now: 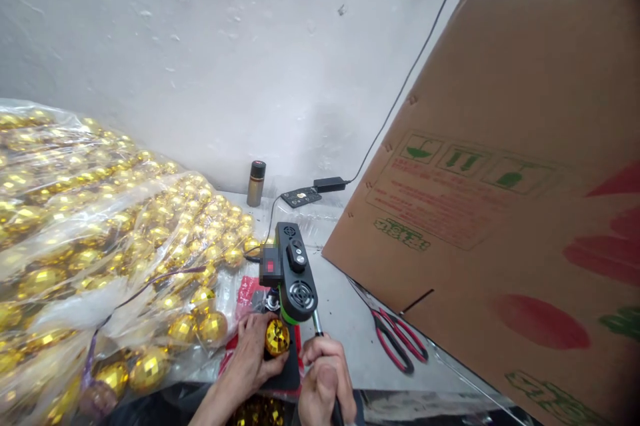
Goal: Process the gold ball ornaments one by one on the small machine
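A gold mirrored ball sits beneath the front end of a black device with round vents. My left hand curls around the ball's left side, its thumb along the lower edge and its fingers behind. To the right, my right hand is wrapped round a lever with a metal shaft and dark handle, beside the device. A black base with red edges lies under the ball. The contact between device and ball is hidden.
Clear plastic bags of gold balls fill the left. A large cardboard box leans on the right, with red-handled scissors by its lower edge. Toward the wall stand a dark-capped bottle and a power adapter with its cable.
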`<state>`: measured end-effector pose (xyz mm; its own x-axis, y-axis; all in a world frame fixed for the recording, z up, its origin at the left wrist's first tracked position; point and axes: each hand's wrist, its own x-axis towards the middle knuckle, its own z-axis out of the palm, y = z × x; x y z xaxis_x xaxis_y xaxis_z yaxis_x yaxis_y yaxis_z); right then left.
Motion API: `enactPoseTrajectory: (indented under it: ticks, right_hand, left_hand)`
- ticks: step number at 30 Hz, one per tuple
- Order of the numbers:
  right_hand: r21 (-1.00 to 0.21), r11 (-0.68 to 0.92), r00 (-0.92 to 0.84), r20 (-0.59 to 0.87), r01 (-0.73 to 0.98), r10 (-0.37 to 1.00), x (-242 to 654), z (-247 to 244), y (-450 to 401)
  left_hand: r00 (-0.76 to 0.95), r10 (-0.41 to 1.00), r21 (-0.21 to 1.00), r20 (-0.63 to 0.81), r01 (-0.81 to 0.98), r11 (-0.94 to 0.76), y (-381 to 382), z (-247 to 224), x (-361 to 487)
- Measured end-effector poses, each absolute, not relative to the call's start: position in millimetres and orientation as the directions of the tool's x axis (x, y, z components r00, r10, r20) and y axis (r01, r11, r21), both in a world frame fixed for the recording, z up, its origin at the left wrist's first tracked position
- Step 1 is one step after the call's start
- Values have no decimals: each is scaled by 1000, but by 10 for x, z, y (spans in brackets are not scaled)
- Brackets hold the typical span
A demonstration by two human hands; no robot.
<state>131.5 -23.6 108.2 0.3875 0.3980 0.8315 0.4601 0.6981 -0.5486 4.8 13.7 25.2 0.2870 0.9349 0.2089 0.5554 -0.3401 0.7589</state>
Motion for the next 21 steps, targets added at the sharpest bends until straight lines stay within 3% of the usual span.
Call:
enactPoseTrajectory:
  ticks: [10,15,18,21]
  right_hand:
    - [-545,704,428,827,455,364,1238,1112,-242]
    - [-771,549,439,636,323,635,1358,1704,-300]
    - [-735,573,298,674,362,676,1450,1933,-297]
    - [-715,594,297,697,369,653,1440,1921,-303]
  left_hand:
    - [252,949,770,189,561,-303,163,220,93]
    - [279,953,769,122,580,-268,121,338,76]
    - [318,926,736,206,573,-361,-30,358,-24]
    - [405,818,581,410,576,-576,-166,411,-257]
